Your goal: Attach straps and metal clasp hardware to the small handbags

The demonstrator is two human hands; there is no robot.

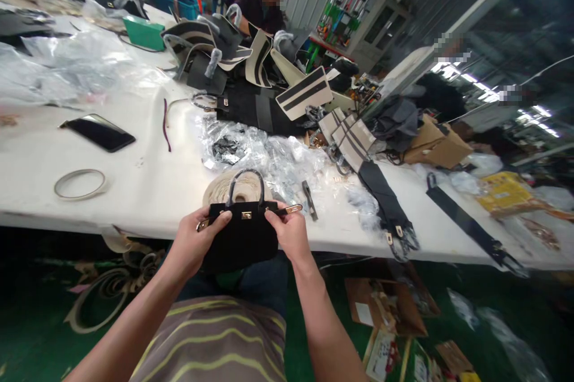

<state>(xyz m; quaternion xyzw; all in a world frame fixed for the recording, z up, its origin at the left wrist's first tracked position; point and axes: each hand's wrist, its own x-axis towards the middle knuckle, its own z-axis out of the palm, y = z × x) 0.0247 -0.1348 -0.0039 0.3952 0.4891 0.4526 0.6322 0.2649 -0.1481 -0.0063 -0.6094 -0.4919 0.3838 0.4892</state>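
I hold a small black handbag [244, 238] in front of me, just off the near edge of the white table [147, 191]. It has a wrapped arched handle and gold metal fittings on its strap ends. My left hand [192, 244] grips the bag's left side, thumb on the strap near a gold tip. My right hand [289, 232] pinches the right strap by its gold end. Both hands are closed on the bag.
On the table lie a black phone [99, 132], a loop of tape [79, 183], crumpled clear plastic [269, 158], black straps [389, 205], and striped bag panels [305, 92]. Another person [264, 2] works at the far end. Cardboard scraps [385, 304] litter the green floor.
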